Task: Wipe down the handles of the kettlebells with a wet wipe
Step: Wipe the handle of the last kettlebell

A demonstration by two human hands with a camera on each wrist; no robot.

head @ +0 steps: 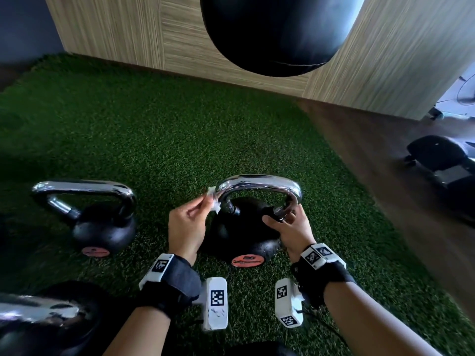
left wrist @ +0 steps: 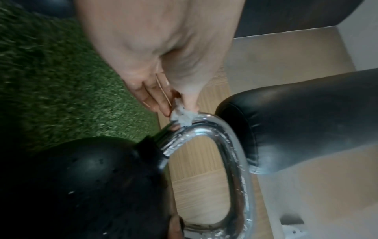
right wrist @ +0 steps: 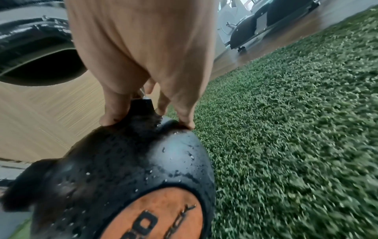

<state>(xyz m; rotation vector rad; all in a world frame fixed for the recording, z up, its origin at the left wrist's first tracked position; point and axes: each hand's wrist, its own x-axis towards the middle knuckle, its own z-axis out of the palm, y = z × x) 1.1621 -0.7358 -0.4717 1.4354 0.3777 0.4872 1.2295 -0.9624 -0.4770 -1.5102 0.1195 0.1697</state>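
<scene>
A black kettlebell (head: pixel 241 235) with a chrome handle (head: pixel 259 182) and an orange label stands on the green turf in front of me. My left hand (head: pixel 190 219) pinches a small crumpled white wet wipe (head: pixel 213 200) against the handle's left bend; the wipe (left wrist: pixel 181 117) shows pressed on the chrome (left wrist: pixel 235 145) in the left wrist view. My right hand (head: pixel 290 227) grips the foot of the handle's right leg, thumb and fingers (right wrist: pixel 110 116) on the ball's shoulder (right wrist: pixel 131 161). A second kettlebell (head: pixel 102 227) stands to the left.
A third kettlebell (head: pixel 46 319) sits at the near left edge. A black punching bag (head: pixel 277 32) hangs above, in front of a wood-panelled wall (head: pixel 115 29). Dark wooden floor (head: pixel 385 163) borders the turf on the right, with black equipment (head: pixel 442 160) on it.
</scene>
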